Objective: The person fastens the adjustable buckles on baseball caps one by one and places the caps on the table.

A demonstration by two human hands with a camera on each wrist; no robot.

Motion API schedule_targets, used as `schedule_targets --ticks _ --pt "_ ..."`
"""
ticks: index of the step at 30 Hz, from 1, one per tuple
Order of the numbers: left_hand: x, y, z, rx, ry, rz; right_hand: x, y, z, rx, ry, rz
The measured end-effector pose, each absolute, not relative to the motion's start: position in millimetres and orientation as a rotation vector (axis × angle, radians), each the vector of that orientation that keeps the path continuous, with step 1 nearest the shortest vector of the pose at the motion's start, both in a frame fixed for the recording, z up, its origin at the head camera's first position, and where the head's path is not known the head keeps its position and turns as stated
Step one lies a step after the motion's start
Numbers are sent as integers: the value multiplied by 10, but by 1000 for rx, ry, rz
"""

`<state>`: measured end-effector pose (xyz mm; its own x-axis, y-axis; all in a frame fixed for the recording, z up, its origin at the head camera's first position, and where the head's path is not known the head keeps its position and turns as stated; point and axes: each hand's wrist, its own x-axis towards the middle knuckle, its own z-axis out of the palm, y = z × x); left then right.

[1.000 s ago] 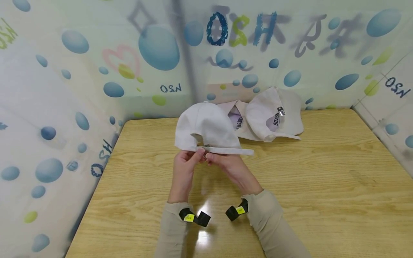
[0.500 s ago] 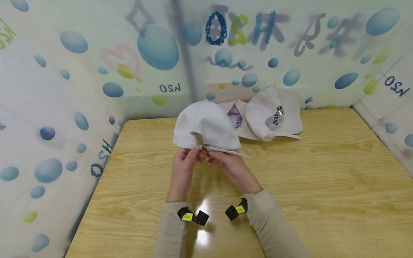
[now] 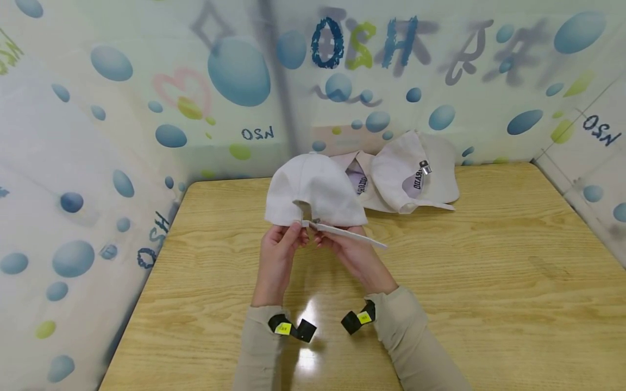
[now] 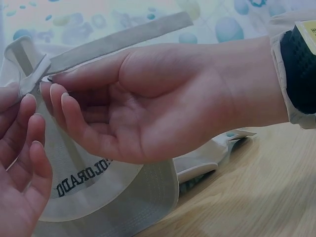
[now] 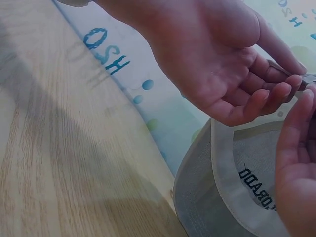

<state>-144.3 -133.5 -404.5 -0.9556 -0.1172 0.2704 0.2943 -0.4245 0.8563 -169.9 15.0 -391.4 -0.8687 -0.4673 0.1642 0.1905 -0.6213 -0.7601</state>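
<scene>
A white baseball cap (image 3: 325,187) is held up at the table's far side, its back opening facing me. My left hand (image 3: 277,259) pinches the band at the left of that opening between thumb and fingers. At the strap's small metal buckle (image 3: 315,221), my right hand (image 3: 356,262) pinches from below, fingertips close to the left ones. The loose strap (image 4: 123,42) sticks out over the right hand. Both wrist views show the cap from underneath, with the brim (image 5: 197,182) and dark COLORADO lettering (image 4: 85,177) inside. The hands partly hide the buckle.
Right of the held cap, a pale pink cap (image 3: 359,168) and an off-white cap (image 3: 398,168) with a metal buckle lie overlapping at the back of the wooden table (image 3: 489,293). A printed fabric wall (image 3: 342,108) rises directly behind them.
The loose end of the strap has dropped from nearly level to slanting down to the right. The cap tipped slightly left, then came back; both hands keep their places.
</scene>
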Motion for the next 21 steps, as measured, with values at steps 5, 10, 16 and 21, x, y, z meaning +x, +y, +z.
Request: schedule_targets --ticks 5,10,16,21 --pt "-1444 -1329 -4030 -230 -1520 -2458 -1709 133 -3904 -461 1133 -2489" --pt "-1372 -1299 -3898 -143 -1556 -2474 -1706 133 -3935 -477 1130 -2492" --pt "-1371 -1298 -3902 -130 -1602 -2452 -1697 137 -3954 -520 1137 -2493" --pt "-1379 -1304 -3907 -114 -1672 -2394 -1701 132 -3956 -552 1192 -2492"
